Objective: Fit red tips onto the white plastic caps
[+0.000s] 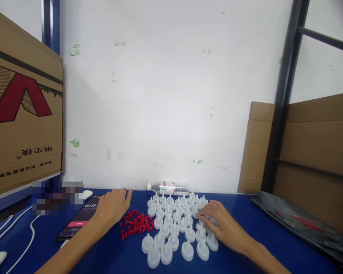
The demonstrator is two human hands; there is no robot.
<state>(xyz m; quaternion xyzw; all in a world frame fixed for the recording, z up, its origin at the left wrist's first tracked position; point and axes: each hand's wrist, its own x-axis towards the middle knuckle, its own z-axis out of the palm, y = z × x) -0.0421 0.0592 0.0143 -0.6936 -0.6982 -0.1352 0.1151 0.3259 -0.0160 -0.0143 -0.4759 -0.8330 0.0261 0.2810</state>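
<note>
White plastic nozzle caps (174, 229), each a round base with an upright spout, stand in a dense group on the blue table. My right hand (218, 222) is at the group's right side, its thumb and fingers curved around a white nozzle cap (201, 227); the hand partly covers caps beneath it. To the left of the group lies a scatter of small red tips (135, 223). My left hand (113, 205) is just beyond and left of these tips, back up, with one digit stretched apart and nothing seen in it. Its other fingertips are hidden.
Behind the caps a clear bottle (168, 188) lies against the wall. A phone (77, 220) with a running timer and white cables (31, 232) are at left. Cardboard (25, 99) stands at left; a dark plastic bag (300, 224) lies at right beside a metal frame (280, 102).
</note>
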